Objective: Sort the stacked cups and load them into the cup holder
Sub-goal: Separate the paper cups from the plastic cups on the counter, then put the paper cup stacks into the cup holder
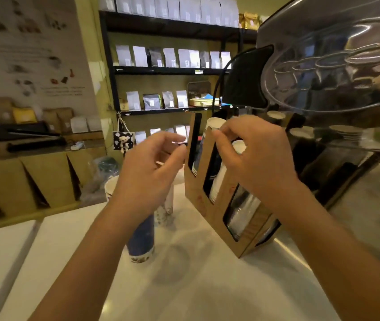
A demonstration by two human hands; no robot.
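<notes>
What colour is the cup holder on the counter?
Brown cardboard: the cup holder, head view.

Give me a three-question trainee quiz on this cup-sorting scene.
1. True or false: the cardboard cup holder already has cups in its slots.
2. Where does the dark blue cup stack stand? A) inside the holder B) on the white counter, below the left hand C) on the black shelf
3. Fill in: the right hand is at the ____ of the cup holder, its fingers curled there.

Key: 1 true; 2 B; 3 top. Whether the right fingers actually pinch a cup rim cannot be told from the head view.
</notes>
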